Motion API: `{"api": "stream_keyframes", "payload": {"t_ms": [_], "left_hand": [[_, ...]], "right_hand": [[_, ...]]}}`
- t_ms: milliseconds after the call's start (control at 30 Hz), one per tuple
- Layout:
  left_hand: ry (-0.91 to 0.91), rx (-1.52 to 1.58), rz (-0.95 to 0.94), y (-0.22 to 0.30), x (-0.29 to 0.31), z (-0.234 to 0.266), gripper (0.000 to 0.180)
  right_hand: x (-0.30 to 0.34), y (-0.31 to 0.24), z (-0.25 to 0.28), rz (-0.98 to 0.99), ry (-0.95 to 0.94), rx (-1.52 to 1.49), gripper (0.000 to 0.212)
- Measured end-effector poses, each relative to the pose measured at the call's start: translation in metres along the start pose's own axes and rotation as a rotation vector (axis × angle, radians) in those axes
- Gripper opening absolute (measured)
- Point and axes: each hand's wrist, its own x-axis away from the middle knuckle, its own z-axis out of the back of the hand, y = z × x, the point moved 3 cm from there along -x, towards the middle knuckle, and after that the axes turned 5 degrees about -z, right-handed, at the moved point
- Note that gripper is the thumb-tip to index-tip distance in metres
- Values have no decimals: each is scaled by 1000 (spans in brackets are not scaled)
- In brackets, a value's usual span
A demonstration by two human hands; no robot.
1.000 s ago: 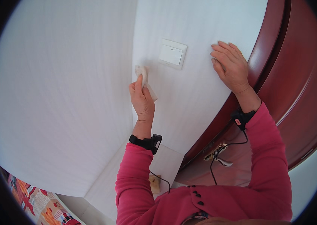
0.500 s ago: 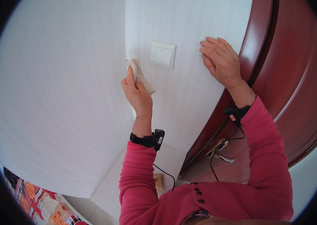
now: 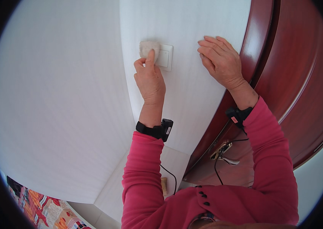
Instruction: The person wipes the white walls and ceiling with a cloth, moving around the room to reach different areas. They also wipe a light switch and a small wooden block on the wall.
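A pale, faintly streaked wall panel [image 3: 188, 107] is filling the middle of the view, meeting another pale panel at a corner on the left and running up to a glossy dark-red door frame [image 3: 259, 34] on the right. The bare left hand [image 3: 150, 82] is pinching a soft, off-white folded cloth [image 3: 146, 46], its fingers closing on the lower part of it. The cloth is lying over the left part of a square white plastic wall switch [image 3: 165, 58], leaving the right part showing. Beyond that, the bare right hand [image 3: 223, 63] is holding nothing visible; its fingers are lying close together, slightly bent, and seem to be resting on the panel between the switch and the frame. Judging from this, the wiping is appearing to be underway at the switch, with its uncovered right side probably remaining; whether the surrounding panel is already finished, the view is not telling. As for looks, the cloth is appearing thick and a little fuzzy, bunching where the fingers are pressing, with a slightly greyish tone against the cleaner white of the switch. The visible part of the switch is looking smooth, with no clear stain showing.
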Motion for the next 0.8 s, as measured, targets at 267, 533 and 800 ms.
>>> {"api": "stream_keyframes", "payload": {"t_ms": [267,533,800], "left_hand": [[-405,173,-281,71,65,-5,43],[214,42,-102,14,-7,36,51],[-279,-187,-149,25,17,0,45]], "right_hand": [[0,0,0,-4,4,-13,13],[0,0,2,-10,13,-16,13],[-2,0,4,-17,24,-42,14]]}}
